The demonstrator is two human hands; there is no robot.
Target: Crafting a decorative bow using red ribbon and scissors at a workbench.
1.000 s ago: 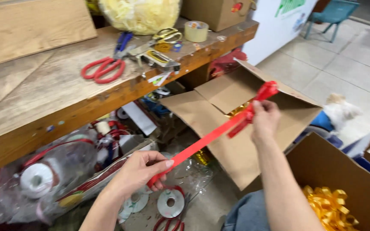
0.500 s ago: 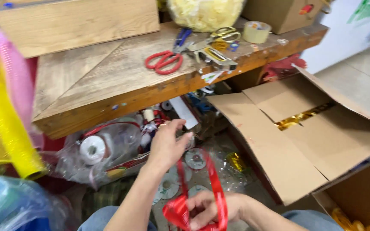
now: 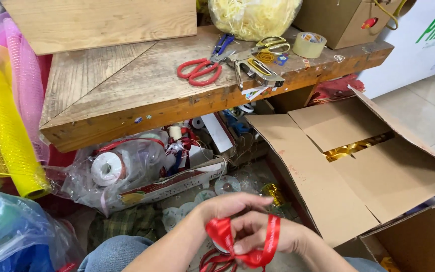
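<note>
My two hands meet low in the middle of the view, above my lap. A red satin ribbon is folded into loops between them. The fingers of my left hand pinch it from above, and my right hand holds it with the thumb pressed on the folds; one band wraps over the right fingers. More red ribbon trails down below the hands.
A low wooden bench carries red scissors, yellow-handled scissors, a tape roll and a bag of yellow shred. An open cardboard box with gold ribbon stands right. A plastic bag of spools lies under the bench, yellow mesh left.
A second ago the ribbon was stretched straight between my spread hands. My left hand then reached toward the spool bag and has come back; both hands now hold the ribbon folded in loops.
</note>
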